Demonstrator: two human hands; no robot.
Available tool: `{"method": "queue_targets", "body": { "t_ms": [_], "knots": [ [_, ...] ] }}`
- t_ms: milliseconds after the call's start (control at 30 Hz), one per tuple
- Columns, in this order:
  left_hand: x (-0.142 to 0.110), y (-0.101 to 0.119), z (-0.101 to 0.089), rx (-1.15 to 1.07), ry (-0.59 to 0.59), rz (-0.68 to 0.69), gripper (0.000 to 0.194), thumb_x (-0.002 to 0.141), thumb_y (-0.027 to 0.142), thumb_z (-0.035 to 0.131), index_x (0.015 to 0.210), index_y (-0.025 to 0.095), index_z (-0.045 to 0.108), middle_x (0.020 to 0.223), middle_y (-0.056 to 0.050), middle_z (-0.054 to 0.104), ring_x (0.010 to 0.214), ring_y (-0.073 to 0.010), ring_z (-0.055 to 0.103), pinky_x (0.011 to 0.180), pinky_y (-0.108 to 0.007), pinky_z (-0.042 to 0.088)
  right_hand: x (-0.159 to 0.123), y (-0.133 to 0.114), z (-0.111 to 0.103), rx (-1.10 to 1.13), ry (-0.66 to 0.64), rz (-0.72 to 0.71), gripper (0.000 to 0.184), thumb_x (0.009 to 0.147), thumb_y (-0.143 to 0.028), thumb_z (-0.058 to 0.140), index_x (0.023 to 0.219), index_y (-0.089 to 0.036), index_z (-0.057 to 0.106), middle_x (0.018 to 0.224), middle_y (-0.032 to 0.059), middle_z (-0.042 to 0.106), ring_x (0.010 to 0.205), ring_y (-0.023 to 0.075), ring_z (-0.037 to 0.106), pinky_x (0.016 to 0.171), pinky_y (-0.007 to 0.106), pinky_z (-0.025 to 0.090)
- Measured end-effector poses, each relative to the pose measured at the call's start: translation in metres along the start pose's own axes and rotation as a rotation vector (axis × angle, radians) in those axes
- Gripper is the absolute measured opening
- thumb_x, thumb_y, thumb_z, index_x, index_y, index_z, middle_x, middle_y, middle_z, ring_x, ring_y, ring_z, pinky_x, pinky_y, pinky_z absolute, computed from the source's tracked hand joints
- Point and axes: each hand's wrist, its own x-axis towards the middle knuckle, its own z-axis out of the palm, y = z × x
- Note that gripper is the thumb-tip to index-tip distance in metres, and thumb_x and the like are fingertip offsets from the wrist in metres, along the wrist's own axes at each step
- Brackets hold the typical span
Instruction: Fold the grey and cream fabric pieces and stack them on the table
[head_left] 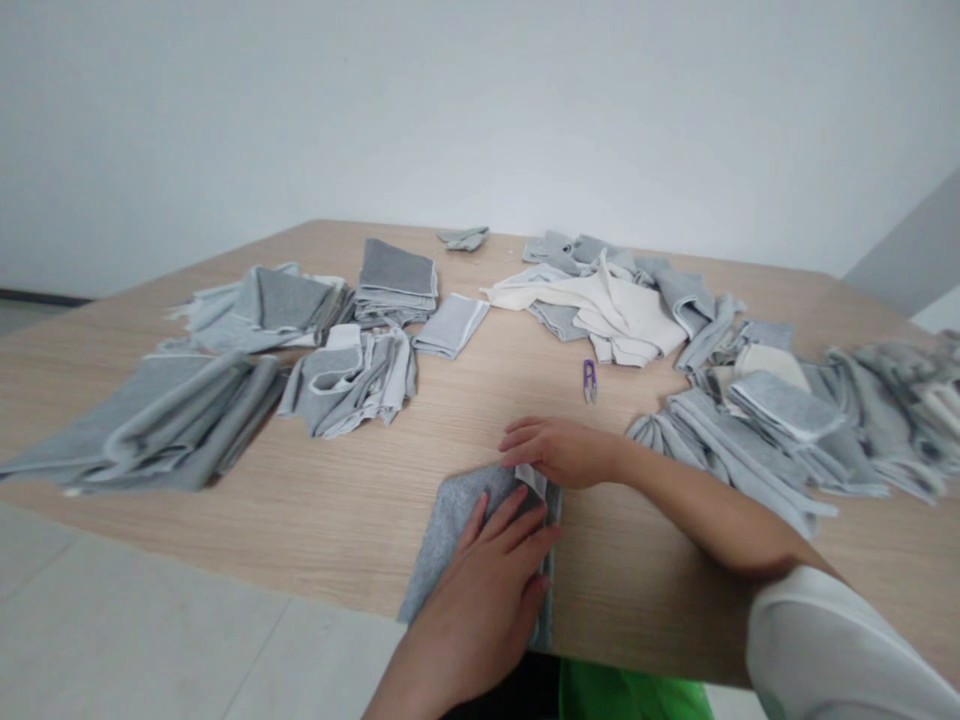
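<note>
A grey cloth (450,520) lies at the table's front edge, with a pale strip (532,480) turned up near its top right corner. My left hand (491,590) rests flat on this cloth, fingers spread and pointing away from me. At the far edge, my right hand (562,452) reaches in from the right, its fingers close together and closed on the cloth by the pale strip. The right fingertips partly cover that corner. Beyond my right hand lies a pair of purple thread snips (589,380), blades toward me.
Folded grey cloths form a stack (395,285) at the back left, with a single folded cloth (451,325) beside it. Rolled grey fabric (172,420) lies at left. Cream fabric (615,310) and grey pieces (772,430) are heaped at right. A wall stands behind the table.
</note>
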Motion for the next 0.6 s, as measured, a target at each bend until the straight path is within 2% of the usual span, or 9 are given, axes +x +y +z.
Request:
{"method": "queue_targets", "body": {
  "t_ms": [67, 167, 267, 333, 467, 600],
  "knots": [
    [0.001, 0.0, 0.001, -0.02, -0.003, -0.003, 0.054, 0.084, 0.009, 0.048, 0.133, 0.032, 0.052, 0.136, -0.001, 0.057, 0.137, -0.0244, 0.039, 0.114, -0.061, 0.026, 0.0, -0.003, -0.004, -0.009, -0.037, -0.016, 0.031, 0.088, -0.006, 0.044, 0.105, -0.012, 0.07, 0.105, 0.0098, 0.07, 0.107, 0.0177, 0.057, 0.104, 0.033, 0.039],
    [0.004, 0.001, 0.003, -0.038, -0.002, 0.016, 0.056, 0.083, 0.006, 0.046, 0.133, 0.03, 0.052, 0.139, 0.0, 0.054, 0.138, -0.0228, 0.037, 0.115, -0.056, 0.027, 0.0, -0.009, -0.007, -0.036, -0.121, -0.026, 0.024, 0.09, -0.013, 0.048, 0.098, -0.012, 0.07, 0.097, 0.0085, 0.07, 0.1, 0.0185, 0.058, 0.1, 0.033, 0.041],
    [0.005, 0.003, 0.003, -0.091, -0.003, 0.052, 0.056, 0.082, 0.003, 0.044, 0.131, 0.03, 0.054, 0.139, 0.0, 0.055, 0.135, -0.0199, 0.042, 0.114, -0.05, 0.033, 0.0, -0.015, -0.008, -0.1, -0.223, 0.037, 0.019, 0.09, -0.02, 0.053, 0.091, -0.013, 0.071, 0.097, 0.01, 0.069, 0.096, 0.0203, 0.059, 0.092, 0.033, 0.044],
    [0.005, 0.004, 0.004, -0.124, 0.036, 0.05, 0.054, 0.082, 0.002, 0.042, 0.127, 0.029, 0.057, 0.135, 0.0, 0.059, 0.129, -0.0177, 0.05, 0.112, -0.045, 0.038, -0.002, -0.018, -0.007, -0.172, -0.263, 0.105, 0.018, 0.087, -0.023, 0.056, 0.087, -0.012, 0.071, 0.096, 0.0115, 0.068, 0.096, 0.0223, 0.059, 0.088, 0.034, 0.045],
    [0.005, -0.002, 0.005, -0.09, 0.132, -0.016, 0.048, 0.084, 0.004, 0.04, 0.123, 0.025, 0.06, 0.127, -0.003, 0.064, 0.121, -0.0195, 0.058, 0.108, -0.045, 0.043, -0.006, -0.023, -0.005, -0.325, -0.252, 0.213, 0.016, 0.084, -0.016, 0.054, 0.088, -0.011, 0.069, 0.093, 0.0139, 0.066, 0.095, 0.0249, 0.058, 0.085, 0.036, 0.046],
    [0.002, -0.008, 0.006, -0.075, 0.144, -0.096, 0.043, 0.088, 0.008, 0.039, 0.122, 0.021, 0.061, 0.127, -0.006, 0.064, 0.121, -0.021, 0.057, 0.106, -0.045, 0.045, -0.011, -0.023, -0.001, -0.422, -0.203, 0.295, 0.02, 0.085, -0.01, 0.049, 0.094, -0.009, 0.066, 0.099, 0.0159, 0.065, 0.098, 0.0261, 0.059, 0.083, 0.036, 0.047]
  ]
}}
